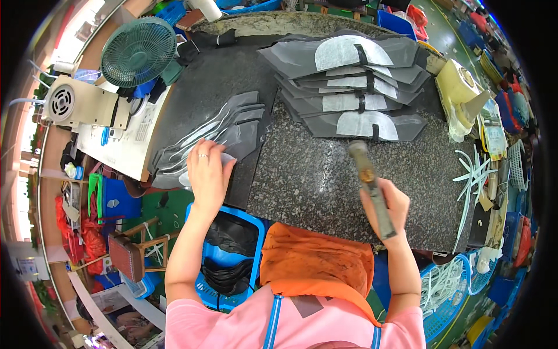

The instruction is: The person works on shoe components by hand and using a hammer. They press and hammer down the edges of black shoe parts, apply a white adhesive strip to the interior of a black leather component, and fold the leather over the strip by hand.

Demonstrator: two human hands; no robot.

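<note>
A clear plastic packet (494,138) with pale printed contents lies at the right edge of the granite counter (325,186). A white printed sheet (131,145) covers the side bench off the counter's left edge.

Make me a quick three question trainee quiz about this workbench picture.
1. True or false: the right hand grips a hammer.
2. What does the left hand rest on? A) the grey cut pieces B) the green fan C) the blue crate
3. Fill in: the orange cloth hangs at the ___ edge of the granite slab.

Key: 1 true; 2 A; 3 near
</note>
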